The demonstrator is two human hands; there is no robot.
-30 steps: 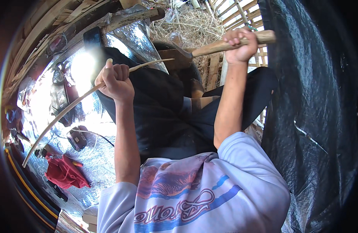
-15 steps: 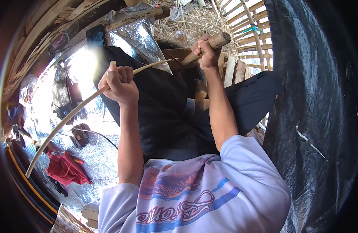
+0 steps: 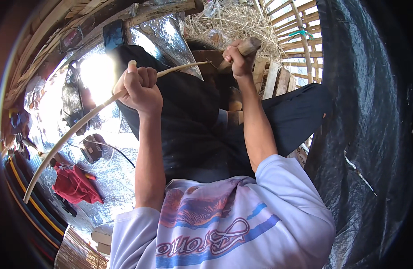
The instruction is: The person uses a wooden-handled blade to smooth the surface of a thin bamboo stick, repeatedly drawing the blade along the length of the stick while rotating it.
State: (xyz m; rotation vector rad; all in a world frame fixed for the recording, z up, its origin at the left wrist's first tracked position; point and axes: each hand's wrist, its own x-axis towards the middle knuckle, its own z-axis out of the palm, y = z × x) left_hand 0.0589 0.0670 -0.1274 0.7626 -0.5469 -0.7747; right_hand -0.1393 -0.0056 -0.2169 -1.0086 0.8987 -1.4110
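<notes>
Pale rod with a tapered narrow end; work judged to be partway, centred on that end.
The pale rod [image 3: 83, 120] is held clear, bowed along its length. Left hand [image 3: 140, 88]: grip clenched around the rod, between its thick and narrow ends. Right hand [image 3: 240, 60]: grip clenched around a wooden handle [image 3: 250, 46], just beyond the rod's narrow end. A dark blade [image 3: 212, 64] stands nearly edge-on beside that end; contact cannot be confirmed. Status, by judgement: bare surface and taper are already present; the thick end, near a red cloth [image 3: 76, 184], shows no comparable narrowing. The amount left cannot be determined.
</notes>
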